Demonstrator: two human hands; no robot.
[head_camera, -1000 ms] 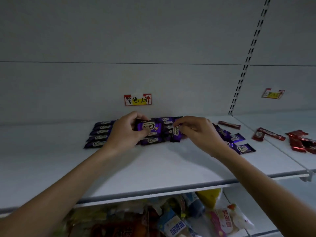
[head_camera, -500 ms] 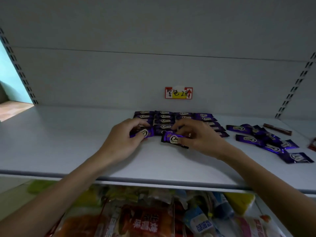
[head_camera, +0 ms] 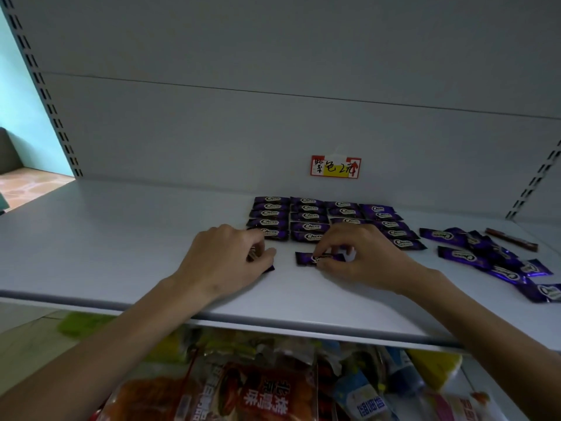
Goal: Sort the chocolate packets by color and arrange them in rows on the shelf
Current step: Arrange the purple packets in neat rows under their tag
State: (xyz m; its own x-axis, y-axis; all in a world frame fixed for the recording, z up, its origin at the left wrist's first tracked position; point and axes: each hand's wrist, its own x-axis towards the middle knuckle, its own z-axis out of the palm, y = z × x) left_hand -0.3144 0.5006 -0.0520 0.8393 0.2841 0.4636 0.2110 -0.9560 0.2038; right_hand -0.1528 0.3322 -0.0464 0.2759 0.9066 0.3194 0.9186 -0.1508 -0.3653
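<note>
Purple chocolate packets (head_camera: 308, 217) lie in neat rows on the white shelf (head_camera: 121, 238), below a red and yellow price tag (head_camera: 335, 167). My right hand (head_camera: 361, 253) pinches one purple packet (head_camera: 305, 258) flat on the shelf just in front of the rows. My left hand (head_camera: 226, 259) curls over another purple packet (head_camera: 269, 268); only its dark corner shows under my fingers. A loose heap of purple packets (head_camera: 491, 256) lies at the right, with one red packet (head_camera: 511, 243) behind it.
The shelf's front edge (head_camera: 273, 323) runs across below my wrists. Below it, a lower shelf holds bagged snacks (head_camera: 273, 390). Slotted uprights (head_camera: 45, 92) stand at the far left and the far right. The left half of the shelf is bare.
The view has swung left and closer. Both hands have drawn toward the front of the rows, each with a purple packet, which now lie on the shelf.
</note>
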